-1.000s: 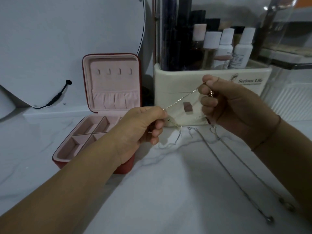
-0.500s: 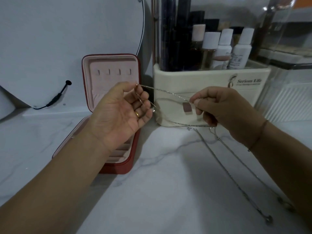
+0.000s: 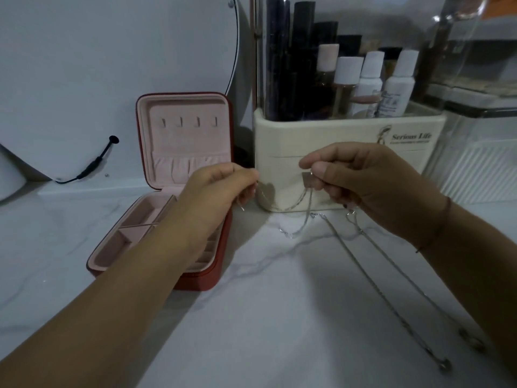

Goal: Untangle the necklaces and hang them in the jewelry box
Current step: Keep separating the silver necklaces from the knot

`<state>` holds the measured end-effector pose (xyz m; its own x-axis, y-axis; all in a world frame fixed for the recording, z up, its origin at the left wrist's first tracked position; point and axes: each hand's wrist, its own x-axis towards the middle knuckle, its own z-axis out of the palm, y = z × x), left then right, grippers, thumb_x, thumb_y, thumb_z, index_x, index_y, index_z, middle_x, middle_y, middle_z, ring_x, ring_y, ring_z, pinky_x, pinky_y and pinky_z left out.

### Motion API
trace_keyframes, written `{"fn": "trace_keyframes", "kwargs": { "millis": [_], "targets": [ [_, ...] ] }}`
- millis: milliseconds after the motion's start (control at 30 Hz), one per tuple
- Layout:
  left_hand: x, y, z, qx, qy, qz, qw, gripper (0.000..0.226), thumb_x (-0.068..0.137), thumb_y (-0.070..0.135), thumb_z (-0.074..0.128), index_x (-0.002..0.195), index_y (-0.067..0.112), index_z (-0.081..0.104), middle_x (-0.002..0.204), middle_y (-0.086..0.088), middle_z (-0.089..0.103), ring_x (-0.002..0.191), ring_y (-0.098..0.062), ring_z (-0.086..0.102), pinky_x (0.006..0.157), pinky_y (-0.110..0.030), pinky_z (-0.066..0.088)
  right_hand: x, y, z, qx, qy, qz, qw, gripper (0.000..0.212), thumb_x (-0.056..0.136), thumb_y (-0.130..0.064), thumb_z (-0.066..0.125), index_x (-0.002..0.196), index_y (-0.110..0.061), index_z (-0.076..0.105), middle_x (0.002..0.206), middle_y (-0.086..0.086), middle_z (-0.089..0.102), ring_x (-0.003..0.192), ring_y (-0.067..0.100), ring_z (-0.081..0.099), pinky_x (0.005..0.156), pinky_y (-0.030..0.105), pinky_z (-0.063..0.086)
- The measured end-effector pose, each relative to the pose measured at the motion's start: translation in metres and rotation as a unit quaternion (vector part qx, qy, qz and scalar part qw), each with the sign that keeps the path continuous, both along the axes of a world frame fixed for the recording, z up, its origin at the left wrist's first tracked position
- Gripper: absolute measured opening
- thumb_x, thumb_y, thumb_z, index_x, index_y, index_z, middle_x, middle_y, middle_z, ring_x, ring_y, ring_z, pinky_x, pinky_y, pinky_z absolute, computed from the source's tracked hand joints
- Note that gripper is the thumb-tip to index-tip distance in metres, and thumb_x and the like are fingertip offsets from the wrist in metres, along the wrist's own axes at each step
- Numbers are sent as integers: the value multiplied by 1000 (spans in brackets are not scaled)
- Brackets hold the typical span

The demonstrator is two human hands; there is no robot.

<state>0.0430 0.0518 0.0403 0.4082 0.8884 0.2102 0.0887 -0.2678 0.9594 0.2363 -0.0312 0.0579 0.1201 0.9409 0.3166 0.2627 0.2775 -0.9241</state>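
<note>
Table: white stone-look w/ grey veins, smooth, faint sheen.
Jewelry box: red shell, leather-like, matt; lining pale pink soft cloth, velvety (incl. the pleated pocket in the lid).
Necklace: thin metal chain, silvery, catches light.
Long necklaces: metal, fine links, duller shine, lying on table.
Organizer: cream plastic, smooth, semi-gloss.
Cover: clear plastic, glossy, reflections on it.
Bottles: white plastic, matt caps.
Cable: black, rubbery-looking, matt.
Wrist cord: thin dark thread.
</note>
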Motion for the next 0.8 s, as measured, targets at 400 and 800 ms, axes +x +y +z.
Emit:
{"fn": "trace_keyframes", "kwargs": {
  "millis": [400, 800],
  "targets": [
    [10, -19, -8, -115, -62, -174, 976, 34, 71, 26, 66, 99, 6, 66, 83, -7, 72, 80, -19, 69, 80, -28, 56, -5, -1, -3, -83, 48, 137, 986, 25, 78, -13, 55, 100, -6, 65, 71, 5, 68, 65, 9, 63, 62, 17, 52],
    [13, -20, -12, -125, -73, -144, 979, 33, 70, 27, 67, 89, 1, 70, 74, -7, 71, 69, -13, 67, 71, -22, 55, -10, 0, -7, -85, 1, 102, 991, 30, 73, -24, 65, 98, -7, 65, 66, 6, 64, 54, 12, 52, 50, 19, 44]
  ]
}}
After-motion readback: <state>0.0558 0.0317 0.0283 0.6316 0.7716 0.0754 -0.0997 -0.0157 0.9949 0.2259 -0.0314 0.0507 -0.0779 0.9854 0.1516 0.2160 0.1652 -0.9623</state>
